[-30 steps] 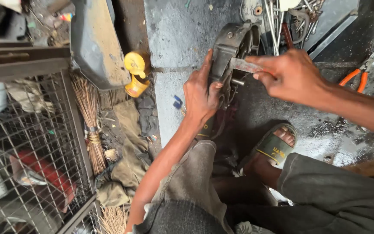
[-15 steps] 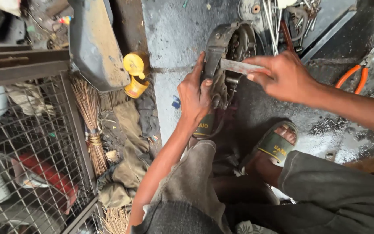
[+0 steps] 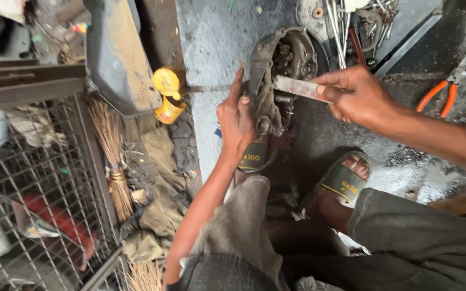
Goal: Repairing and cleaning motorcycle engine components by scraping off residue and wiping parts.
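Left hand [image 3: 237, 119]: closed around the edge of the grey greasy metal engine casing [image 3: 279, 75], standing on the floor.
Right hand [image 3: 354, 96]: pinches flat metal blade [image 3: 297, 87].
Change: blade now lies lower across the casing's rim.

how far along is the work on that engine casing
Done: the metal casing stands on edge on the floor, its inside exposed. In hand: the left hand steadies its rim while the right hand presses a flat blade against the open face. Left: grime shows on the casing, and the orange pliers lie untouched nearby. How much remains can't be told.
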